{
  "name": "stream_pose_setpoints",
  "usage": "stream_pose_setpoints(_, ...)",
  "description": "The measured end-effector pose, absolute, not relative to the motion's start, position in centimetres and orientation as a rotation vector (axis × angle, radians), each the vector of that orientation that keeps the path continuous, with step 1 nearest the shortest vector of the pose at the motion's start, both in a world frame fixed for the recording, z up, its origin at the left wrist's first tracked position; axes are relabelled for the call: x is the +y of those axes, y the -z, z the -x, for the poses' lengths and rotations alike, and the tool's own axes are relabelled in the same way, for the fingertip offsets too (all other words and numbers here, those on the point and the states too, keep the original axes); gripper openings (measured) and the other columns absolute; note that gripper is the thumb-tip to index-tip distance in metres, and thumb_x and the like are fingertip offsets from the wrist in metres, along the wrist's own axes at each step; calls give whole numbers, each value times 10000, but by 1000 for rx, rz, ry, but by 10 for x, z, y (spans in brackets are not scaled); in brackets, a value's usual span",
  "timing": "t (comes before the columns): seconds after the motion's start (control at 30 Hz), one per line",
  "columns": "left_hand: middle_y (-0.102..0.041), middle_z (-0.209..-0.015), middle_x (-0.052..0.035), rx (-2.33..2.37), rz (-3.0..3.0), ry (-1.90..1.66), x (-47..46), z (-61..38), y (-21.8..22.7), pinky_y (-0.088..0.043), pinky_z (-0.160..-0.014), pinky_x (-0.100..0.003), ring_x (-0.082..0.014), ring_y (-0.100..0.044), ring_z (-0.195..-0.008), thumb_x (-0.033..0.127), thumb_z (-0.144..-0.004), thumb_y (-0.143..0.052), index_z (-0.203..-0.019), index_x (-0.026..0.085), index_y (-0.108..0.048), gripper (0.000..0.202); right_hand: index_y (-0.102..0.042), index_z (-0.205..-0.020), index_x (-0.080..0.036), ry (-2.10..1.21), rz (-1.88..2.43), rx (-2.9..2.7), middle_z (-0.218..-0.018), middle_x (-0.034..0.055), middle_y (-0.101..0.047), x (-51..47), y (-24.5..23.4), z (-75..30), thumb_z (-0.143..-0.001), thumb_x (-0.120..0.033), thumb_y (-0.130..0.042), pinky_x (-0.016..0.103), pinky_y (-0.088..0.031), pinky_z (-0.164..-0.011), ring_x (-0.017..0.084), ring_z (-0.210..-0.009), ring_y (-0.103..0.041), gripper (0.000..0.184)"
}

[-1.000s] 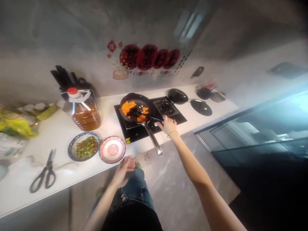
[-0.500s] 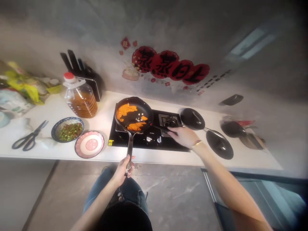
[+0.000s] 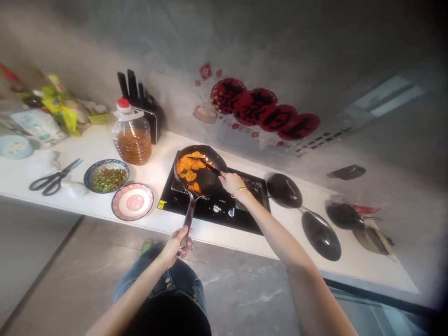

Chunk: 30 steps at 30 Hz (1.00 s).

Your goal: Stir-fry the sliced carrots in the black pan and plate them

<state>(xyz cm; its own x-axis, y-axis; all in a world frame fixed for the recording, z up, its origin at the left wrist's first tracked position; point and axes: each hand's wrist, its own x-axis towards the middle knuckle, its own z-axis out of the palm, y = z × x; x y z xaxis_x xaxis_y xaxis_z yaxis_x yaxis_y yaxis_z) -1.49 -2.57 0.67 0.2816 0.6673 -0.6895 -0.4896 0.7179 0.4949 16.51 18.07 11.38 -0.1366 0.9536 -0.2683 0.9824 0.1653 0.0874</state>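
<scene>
A black frying pan (image 3: pixel 210 179) with orange carrot slices (image 3: pixel 189 167) sits on the left burner of the black hob (image 3: pixel 224 207). My left hand (image 3: pixel 177 242) is closed round the end of the pan's long metal handle, below the counter edge. My right hand (image 3: pixel 231 182) is closed on a dark spatula (image 3: pixel 206 164) whose blade reaches into the pan over the carrots. A thin bracelet is on my right wrist.
On the white counter (image 3: pixel 87 149): a pink plate (image 3: pixel 132 201), a bowl of chopped greens (image 3: pixel 106 176), scissors (image 3: pixel 54 176), an oil jug (image 3: pixel 132 139), a knife block (image 3: pixel 142 105). Right of the hob lie dark lids and pans (image 3: pixel 285 189).
My left hand has stayed on the pan handle it took a second ago. My right hand moved left from beside the hob, bringing the spatula over the carrots. The view swung left.
</scene>
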Motion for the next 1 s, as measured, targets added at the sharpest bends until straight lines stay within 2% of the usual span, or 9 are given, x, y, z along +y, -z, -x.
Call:
stream_pose_setpoints(0.2, -495, -588, 61, 1000, -201, -778, -25, 16, -1, -187, -368, -176, -28, -337, -365, 591, -734, -644, -1053, 140, -573, 557, -691, -1181, -217, 122, -1733, 2094, -1130, 96, -710, 151, -163, -195, -958, -323, -433, 320, -497, -873, 236, -1018, -668, 358)
stream_pose_setpoints(0.33, -496, -587, 58, 994, -203, -779, -24, 17, 0, -190, -364, -179, -35, -341, -369, 589, -739, -636, -1049, 134, -570, 555, -657, -1247, -302, 74, -1597, 2151, -1120, 51, -718, 131, -190, -214, -919, -363, -514, 333, -515, -819, 239, -958, -681, 362)
stream_pose_setpoints(0.47, -502, -607, 53, 992, -207, -783, -25, 17, 0, -199, -370, -180, -38, -355, -382, 588, -732, -645, -1051, 135, -574, 559, -575, -1330, -353, -74, -1523, 2270, -1119, 49, -706, 137, -170, -198, -957, -388, -464, 329, -510, -782, 232, -942, -675, 390)
stream_pose_setpoints(0.63, -498, -623, 50, 1005, -229, -785, -26, 17, 1, -202, -376, -180, -37, -361, -392, 586, -732, -644, -1036, 148, -589, 535, -490, -1409, -242, -93, -1698, 2158, -1125, 125, -692, 167, -125, -175, -992, -365, -385, 316, -504, -793, 238, -961, -676, 447)
stream_pose_setpoints(0.77, -502, -628, 47, 997, -244, -791, -26, 17, 3, -202, -379, -181, -37, -360, -394, 590, -740, -633, -1041, 153, -594, 532, -608, -1286, -180, 33, -1829, 2068, -1136, 134, -700, 168, -134, -191, -989, -307, -379, 319, -499, -842, 239, -1016, -670, 396)
stream_pose_setpoints(0.87, -513, -629, 42, 1011, -234, -786, -25, 17, 3, -209, -379, -182, -40, -365, -394, 583, -750, -628, -1042, 155, -600, 519, -722, -1116, -210, 136, -1799, 2046, -1085, 83, -730, 157, -169, -217, -953, -324, -446, 286, -500, -836, 215, -965, -687, 341)
stream_pose_setpoints(1.0, -518, -610, 42, 1006, -193, -798, -25, 17, 3, -217, -367, -182, -41, -361, -374, 551, -765, -622, -1035, 147, -603, 486, -771, -999, -286, 201, -1755, 2092, -993, 9, -758, 142, -213, -246, -887, -350, -542, 247, -515, -764, 177, -831, -706, 262)
